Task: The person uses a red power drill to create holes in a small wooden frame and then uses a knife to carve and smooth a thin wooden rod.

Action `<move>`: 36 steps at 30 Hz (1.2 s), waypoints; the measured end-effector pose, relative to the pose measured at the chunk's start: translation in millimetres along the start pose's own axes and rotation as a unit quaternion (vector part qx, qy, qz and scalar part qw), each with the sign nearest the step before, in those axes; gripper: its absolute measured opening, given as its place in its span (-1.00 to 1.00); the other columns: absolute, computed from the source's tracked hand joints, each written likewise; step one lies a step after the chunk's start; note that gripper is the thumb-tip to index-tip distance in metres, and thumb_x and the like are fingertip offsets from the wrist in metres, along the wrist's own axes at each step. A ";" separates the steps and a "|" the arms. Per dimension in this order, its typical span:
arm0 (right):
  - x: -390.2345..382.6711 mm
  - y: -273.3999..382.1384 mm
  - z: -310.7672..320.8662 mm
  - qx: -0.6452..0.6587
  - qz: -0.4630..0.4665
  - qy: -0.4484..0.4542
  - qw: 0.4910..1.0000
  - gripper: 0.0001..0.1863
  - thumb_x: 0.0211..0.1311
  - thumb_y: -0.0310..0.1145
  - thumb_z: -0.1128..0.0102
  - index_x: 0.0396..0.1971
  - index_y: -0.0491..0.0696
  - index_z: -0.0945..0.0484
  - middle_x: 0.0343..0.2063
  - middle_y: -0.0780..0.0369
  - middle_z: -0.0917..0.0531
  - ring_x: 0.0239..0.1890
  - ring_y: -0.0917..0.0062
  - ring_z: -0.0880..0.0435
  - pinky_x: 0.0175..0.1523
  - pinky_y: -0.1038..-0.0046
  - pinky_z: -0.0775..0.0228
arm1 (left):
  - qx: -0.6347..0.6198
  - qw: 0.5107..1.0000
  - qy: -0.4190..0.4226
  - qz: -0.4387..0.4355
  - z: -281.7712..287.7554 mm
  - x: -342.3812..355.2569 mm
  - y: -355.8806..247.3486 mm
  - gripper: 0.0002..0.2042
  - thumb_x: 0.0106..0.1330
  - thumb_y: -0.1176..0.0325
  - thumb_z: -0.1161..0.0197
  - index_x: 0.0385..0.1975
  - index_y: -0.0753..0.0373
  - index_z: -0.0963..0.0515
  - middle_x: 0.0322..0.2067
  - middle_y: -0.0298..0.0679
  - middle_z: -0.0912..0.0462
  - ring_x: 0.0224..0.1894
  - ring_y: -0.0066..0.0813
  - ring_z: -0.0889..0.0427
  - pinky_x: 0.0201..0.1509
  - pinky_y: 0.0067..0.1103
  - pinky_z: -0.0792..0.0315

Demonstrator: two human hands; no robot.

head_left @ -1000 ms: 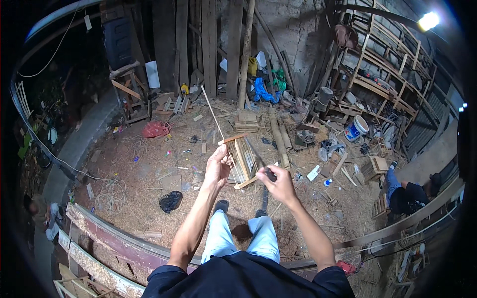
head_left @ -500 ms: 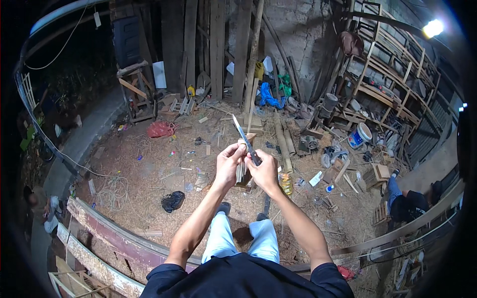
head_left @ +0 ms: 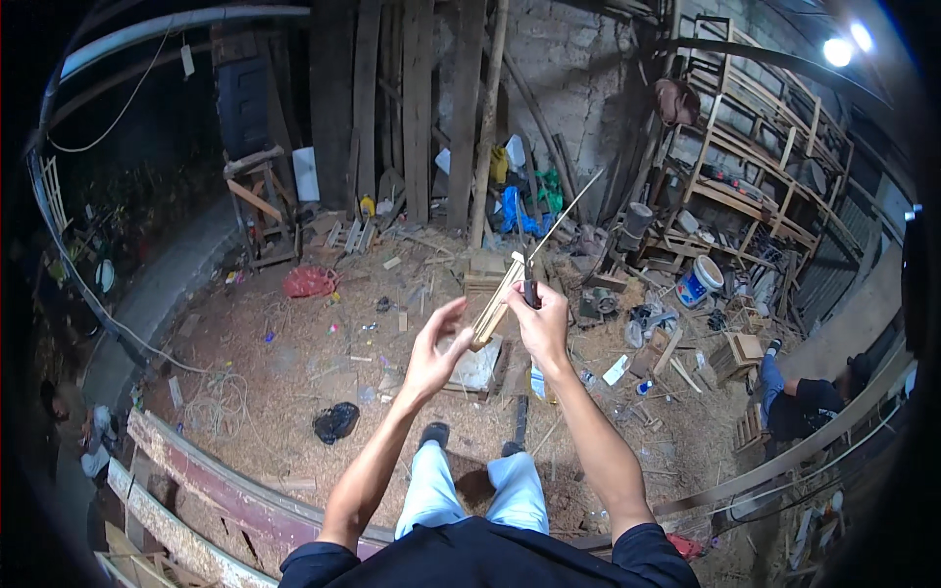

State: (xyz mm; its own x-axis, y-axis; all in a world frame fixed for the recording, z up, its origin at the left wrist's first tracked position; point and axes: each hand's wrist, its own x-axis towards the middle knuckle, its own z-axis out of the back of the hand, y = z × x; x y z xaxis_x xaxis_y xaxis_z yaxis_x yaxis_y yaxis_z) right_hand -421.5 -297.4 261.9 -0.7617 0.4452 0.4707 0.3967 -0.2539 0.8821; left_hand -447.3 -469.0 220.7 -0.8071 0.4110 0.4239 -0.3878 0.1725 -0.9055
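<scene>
My right hand (head_left: 542, 328) is closed around the dark handle of a knife (head_left: 530, 293), whose blade points up and away. A long thin stick (head_left: 569, 213) slants up to the right from beside the knife; where its lower end is held cannot be made out. To the left of that hand is a bundle of narrow, pale wooden strips (head_left: 498, 308), tilted with its top to the right. My left hand (head_left: 434, 351) is beside the bundle's lower end, slightly blurred, its fingers apart. Whether the strips touch either hand is unclear.
Beyond the bundle lies a pale flat block (head_left: 477, 365) on the shaving-strewn ground. A black plastic bag (head_left: 336, 421) and a red bag (head_left: 311, 281) lie leftward. A bucket (head_left: 699, 281) stands near wooden racks on the right. Another person (head_left: 806, 407) is at far right.
My hands have moved apart; the left has opened away from the knife. The knife has turned more upright in my right hand. The strips and long thin stick now show clearly.
</scene>
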 end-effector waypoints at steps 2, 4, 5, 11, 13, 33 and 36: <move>2.0 12.3 -0.7 -0.024 0.006 -0.004 1.000 -0.82 0.09 -0.36 -0.28 -0.53 -0.18 -0.59 -0.67 0.39 -0.56 -0.57 0.79 -0.43 -0.45 0.63 -0.24 | -0.075 0.997 0.010 0.013 -0.6 -12.8 12.8 -0.45 0.27 0.39 -0.20 0.24 0.28 -0.19 0.20 -0.11 -0.30 0.19 -0.38 -0.35 0.18 -0.50 -0.32; 0.4 30.1 -1.7 -0.031 0.022 -0.003 0.999 -0.84 0.11 -0.38 -0.27 -0.51 -0.18 -0.58 -0.65 0.41 -0.53 -0.57 0.81 -0.40 -0.47 0.65 -0.20 | -0.137 0.990 0.011 0.016 -6.8 -17.2 9.2 -0.52 0.24 0.48 -0.21 0.16 0.28 -0.25 0.19 -0.09 -0.28 0.21 -0.35 -0.32 0.21 -0.43 -0.38; -1.4 37.7 -2.7 -0.025 0.038 -0.003 0.999 -0.84 0.12 -0.39 -0.28 -0.51 -0.18 -0.58 -0.65 0.44 -0.51 -0.58 0.83 -0.36 -0.48 0.67 -0.17 | -0.149 0.989 -0.021 -0.015 -12.8 -18.5 8.5 -0.55 0.22 0.49 -0.24 0.10 0.28 -0.29 0.17 -0.10 -0.32 0.20 -0.36 -0.34 0.22 -0.43 -0.34; -15.1 69.0 0.1 -0.043 0.101 -0.012 0.994 -0.79 0.16 -0.32 -0.26 -0.47 -0.18 -0.54 -0.69 0.39 -0.47 -0.64 0.80 -0.31 -0.55 0.66 -0.09 | -0.164 0.977 -0.087 -0.107 -24.9 -20.1 -9.6 -0.66 0.24 0.56 -0.20 0.00 0.31 -0.33 0.11 -0.08 -0.41 0.15 -0.32 -0.42 0.16 -0.43 -0.41; -18.0 70.7 3.2 -0.050 0.128 -0.011 0.991 -0.79 0.17 -0.32 -0.24 -0.46 -0.18 -0.54 -0.70 0.38 -0.47 -0.65 0.79 -0.32 -0.56 0.65 -0.10 | -0.202 0.968 -0.091 -0.116 -27.3 -17.8 -17.8 -0.69 0.28 0.56 -0.14 0.01 0.33 -0.32 0.10 -0.07 -0.42 0.13 -0.34 -0.43 0.11 -0.49 -0.46; -40.5 88.8 -0.5 -0.094 0.168 0.085 0.977 -0.86 0.19 -0.42 -0.15 -0.40 -0.19 -0.45 -0.73 0.22 -0.50 -0.70 0.65 -0.49 -0.58 0.53 -0.26 | -0.163 0.970 -0.097 -0.150 -28.2 -21.4 -45.3 -0.70 0.24 0.62 -0.15 -0.03 0.35 -0.34 0.10 -0.03 -0.42 0.17 -0.32 -0.40 0.23 -0.44 -0.34; -40.2 89.1 -2.1 -0.089 0.173 0.082 0.977 -0.86 0.20 -0.43 -0.14 -0.40 -0.18 -0.42 -0.73 0.23 -0.49 -0.70 0.65 -0.48 -0.59 0.54 -0.25 | -0.163 0.971 -0.097 -0.145 -27.5 -21.5 -47.5 -0.70 0.24 0.62 -0.15 -0.03 0.35 -0.34 0.10 -0.04 -0.42 0.16 -0.33 -0.41 0.22 -0.45 -0.35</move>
State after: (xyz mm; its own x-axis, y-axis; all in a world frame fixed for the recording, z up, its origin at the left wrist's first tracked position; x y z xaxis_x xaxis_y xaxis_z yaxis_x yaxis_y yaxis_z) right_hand -356.5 -339.7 321.6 -0.6748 0.1662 0.7190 0.5617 -0.5162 0.6465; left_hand -399.3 -461.4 254.0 -0.7660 0.1328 0.6290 -0.4748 0.5426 -0.6929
